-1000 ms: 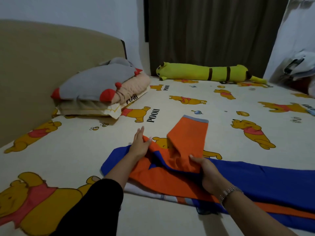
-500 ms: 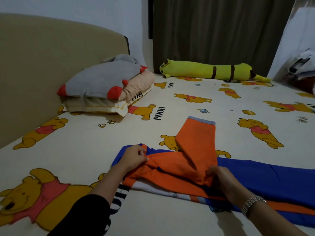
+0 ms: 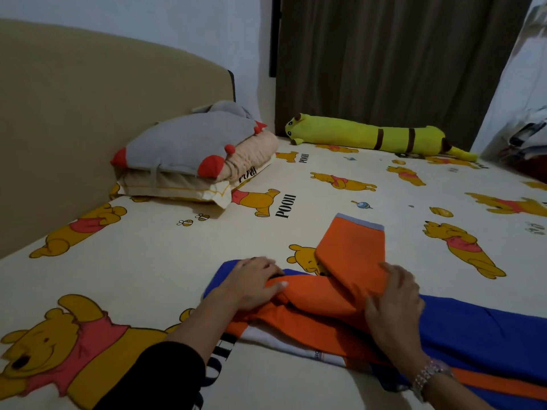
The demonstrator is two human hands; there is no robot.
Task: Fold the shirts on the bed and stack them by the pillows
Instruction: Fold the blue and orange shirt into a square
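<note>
On the bed (image 3: pixel 154 261), near the front edge, both hands work one shirt (image 3: pixel 461 329), orange and blue with a white strip along its near hem. Left hand (image 3: pixel 254 284) lies on the shirt's left end, fingers curled down over a bunched orange fold, thumb toward the right hand; it grips that fold. Right hand (image 3: pixel 393 306) sits just right of it, on the base of the sleeve (image 3: pixel 352 247), fingers spread and fairly straight, pressing the cloth flat, not pinching. A roll of orange fabric runs between the two hands. The sleeve is orange with a grey cuff and sticks out away from the right hand toward the far side of the bed, lying flat on the sheet. The blue body of the shirt trails off right of the right hand, out of frame. Bracelet (image 3: pixel 429 377) on the right wrist; black sleeve cuff (image 3: pixel 154 377) on the left forearm. Pillows (image 3: pixel 192 161) stacked well beyond the left hand, up-left, against the headboard (image 3: pixel 74 113), grey one on top. Yellow plush (image 3: pixel 370 137) lies far beyond both hands, along the curtain (image 3: pixel 399 60). Shirt is well apart from the pillows, nothing stacked beside them in view.
</note>
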